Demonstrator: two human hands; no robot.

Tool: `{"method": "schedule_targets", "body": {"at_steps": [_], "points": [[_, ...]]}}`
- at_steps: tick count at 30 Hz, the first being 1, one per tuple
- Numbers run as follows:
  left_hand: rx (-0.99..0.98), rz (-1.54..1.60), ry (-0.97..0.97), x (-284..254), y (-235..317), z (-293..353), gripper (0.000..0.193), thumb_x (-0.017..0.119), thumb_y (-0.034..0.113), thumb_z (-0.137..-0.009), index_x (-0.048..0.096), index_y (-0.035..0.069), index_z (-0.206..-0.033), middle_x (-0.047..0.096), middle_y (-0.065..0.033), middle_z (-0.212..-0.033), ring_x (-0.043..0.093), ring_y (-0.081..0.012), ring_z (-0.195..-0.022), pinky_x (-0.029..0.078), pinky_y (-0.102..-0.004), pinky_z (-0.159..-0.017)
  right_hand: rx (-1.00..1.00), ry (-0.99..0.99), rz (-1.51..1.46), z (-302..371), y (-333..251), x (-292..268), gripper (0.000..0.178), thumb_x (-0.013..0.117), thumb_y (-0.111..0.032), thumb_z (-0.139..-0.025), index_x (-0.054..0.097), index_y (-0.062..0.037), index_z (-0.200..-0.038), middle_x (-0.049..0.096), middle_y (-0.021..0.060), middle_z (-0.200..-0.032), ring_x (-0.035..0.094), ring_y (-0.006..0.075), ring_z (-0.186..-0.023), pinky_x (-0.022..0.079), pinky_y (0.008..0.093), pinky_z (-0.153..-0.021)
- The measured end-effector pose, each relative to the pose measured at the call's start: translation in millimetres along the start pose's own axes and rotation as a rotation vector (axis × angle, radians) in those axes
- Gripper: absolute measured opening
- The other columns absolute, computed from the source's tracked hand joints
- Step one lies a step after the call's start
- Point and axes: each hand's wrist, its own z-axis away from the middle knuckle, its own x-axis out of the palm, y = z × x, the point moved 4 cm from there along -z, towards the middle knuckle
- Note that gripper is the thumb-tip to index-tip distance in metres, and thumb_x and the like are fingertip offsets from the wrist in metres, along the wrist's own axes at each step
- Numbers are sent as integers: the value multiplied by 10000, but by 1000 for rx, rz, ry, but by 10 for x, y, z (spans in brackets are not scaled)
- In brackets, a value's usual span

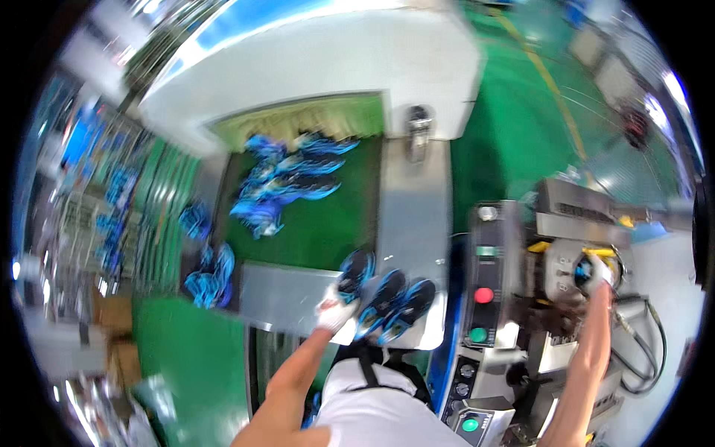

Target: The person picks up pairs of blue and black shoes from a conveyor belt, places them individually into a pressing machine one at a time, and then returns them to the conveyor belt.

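Observation:
My left hand [337, 309], in a white glove, grips a dark shoe with blue trim [357, 273] at the near edge of the metal ledge. Two similar shoes, one [384, 298] and another [411, 307], lie side by side just right of it. Far to the right, my right hand [598, 273], also gloved in white, reaches into a machine [555, 272] with yellow parts. A small blue and dark piece [583, 270] shows beside its fingers; blur hides whether they hold it.
A green conveyor belt [313, 231] carries several blue shoes [294, 179] out of a curtained white housing [313, 67]. Between ledge and machine stands a control panel [488, 276] with red and green buttons. Blue shoe pieces [211, 279] sit at the left. Black hoses [655, 350] curve at right.

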Motion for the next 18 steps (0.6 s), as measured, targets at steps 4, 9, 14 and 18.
{"method": "schedule_targets", "body": {"at_steps": [4, 9, 14, 18], "points": [[152, 46, 24, 84, -455, 66, 422, 729, 421, -850, 677, 96, -1113, 739, -159, -879, 726, -346, -849, 569, -448, -763, -923, 311, 649, 2057, 135, 1108, 626, 720, -306, -945, 495, -1, -1444, 585, 192, -1388, 612, 300, -1186, 479, 416, -1054], [278, 140, -152, 191, -397, -253, 582, 748, 431, -827, 585, 75, -1258, 712, -203, -1076, 705, -379, -981, 557, -473, -836, -983, 243, 1414, 3138, 2595, 1863, 965, 740, -500, -862, 314, 4, -1565, 332, 211, -1615, 386, 352, -1453, 273, 494, -1206], [-59, -77, -625, -443, -153, -587, 1021, 794, 531, -774, 338, 24, -1534, 645, -275, -1277, 633, -404, -1194, 485, -439, -1033, -902, 228, 1536, 3117, 3025, 1821, 844, 695, -384, -859, 365, -18, -1545, 372, 222, -1577, 381, 414, -1439, 315, 587, -1134], [-66, 63, -431, -684, -631, -798, 1012, 796, 525, -773, 364, -6, -1518, 616, -276, -1326, 588, -364, -1274, 469, -431, -1045, -875, -49, 984, 4129, 2988, 3041, 790, 793, -113, -814, 416, 19, -1495, 510, 225, -1463, 503, 350, -1359, 404, 422, -1139]]}}
